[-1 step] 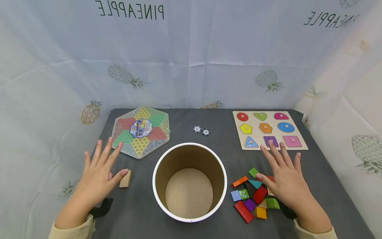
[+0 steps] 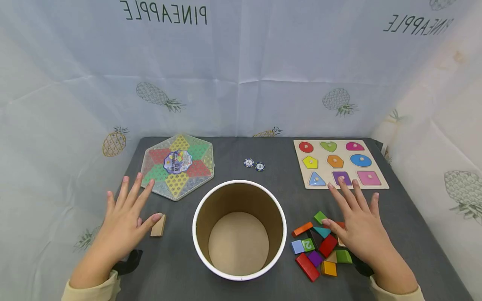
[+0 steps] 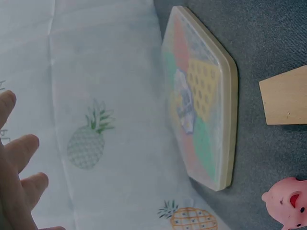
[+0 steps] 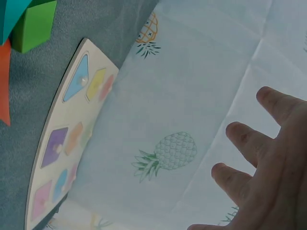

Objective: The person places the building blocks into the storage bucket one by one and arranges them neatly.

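Note:
My left hand (image 2: 122,221) hovers with spread fingers at the left of the table, holding nothing. Beside its thumb lies a plain wooden block (image 2: 158,226), and beyond its fingertips a hexagonal Chinese checkers board (image 2: 177,184). A pink pig toy (image 3: 288,203) shows in the left wrist view, hidden under the hand in the head view. My right hand (image 2: 361,228), also spread and holding nothing, is over the right edge of a pile of coloured blocks (image 2: 328,246). Its fingertips overlap the near edge of a wooden shape puzzle (image 2: 324,161) in the head view.
A round bin (image 2: 280,251) with a white rim and brown inside stands between the hands, nothing inside it. Two poker chips (image 2: 260,167) lie behind it on the dark grey tabletop (image 2: 229,163). A pineapple-print cloth (image 2: 241,104) hangs around the back and sides.

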The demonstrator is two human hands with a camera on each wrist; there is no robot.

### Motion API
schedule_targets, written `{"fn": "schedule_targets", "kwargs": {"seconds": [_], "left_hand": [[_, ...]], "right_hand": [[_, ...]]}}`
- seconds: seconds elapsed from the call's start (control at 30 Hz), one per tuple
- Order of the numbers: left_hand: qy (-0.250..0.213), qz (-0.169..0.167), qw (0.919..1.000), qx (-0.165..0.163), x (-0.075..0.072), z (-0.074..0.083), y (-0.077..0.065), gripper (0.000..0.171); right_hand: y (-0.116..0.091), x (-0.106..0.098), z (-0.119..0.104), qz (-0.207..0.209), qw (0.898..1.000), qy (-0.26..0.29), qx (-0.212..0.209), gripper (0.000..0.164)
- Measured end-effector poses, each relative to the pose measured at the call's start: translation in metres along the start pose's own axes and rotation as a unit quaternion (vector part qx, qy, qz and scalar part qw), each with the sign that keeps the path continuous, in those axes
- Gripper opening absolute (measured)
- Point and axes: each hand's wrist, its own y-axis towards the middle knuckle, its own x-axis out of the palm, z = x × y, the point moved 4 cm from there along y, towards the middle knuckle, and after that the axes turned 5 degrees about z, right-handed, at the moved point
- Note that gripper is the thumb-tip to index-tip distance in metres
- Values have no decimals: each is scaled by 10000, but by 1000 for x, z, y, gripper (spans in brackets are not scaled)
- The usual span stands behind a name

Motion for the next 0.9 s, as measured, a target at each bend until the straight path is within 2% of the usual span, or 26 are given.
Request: {"fn": "schedule_targets", "kwargs": {"seconds": [0.43,0.53,0.6,0.63,0.67,0.7,0.73,0.77,0.83,0.87,0.9], "left_hand": [[-70,4,10000,-57,-1,-11,-2,81],[-366,259,9990,51,0,-6,0,75],[-915,523,9943,166,3,3,2,68],[-1335,638,9887,222,5,9,3,63],[-1851,775,9791,318,7,16,3,59],[-2414,889,9654,425,10,23,4,56],[-3021,984,9464,585,13,32,4,54],[-3596,1045,9241,763,15,40,4,53],[-4472,1109,8795,1194,19,56,6,58],[-4736,1097,8620,1440,20,64,8,62],[-4895,1046,8502,1630,21,72,9,68]], "right_hand": [[2,1,-4,-100,9997,120,198,93],[3,3,4,-255,9977,461,434,88],[0,7,14,-547,9934,632,785,82],[-3,11,21,-779,9897,677,995,79],[-6,15,29,-1054,9848,691,1194,76],[-11,20,36,-1353,9791,639,1378,73],[-16,26,44,-1682,9718,566,1552,71],[-21,32,50,-1946,9658,490,1639,68],[-31,46,60,-2387,9543,481,1732,67],[-35,52,63,-2482,9515,523,1741,67],[-39,57,65,-2496,9505,577,1756,67]]}}
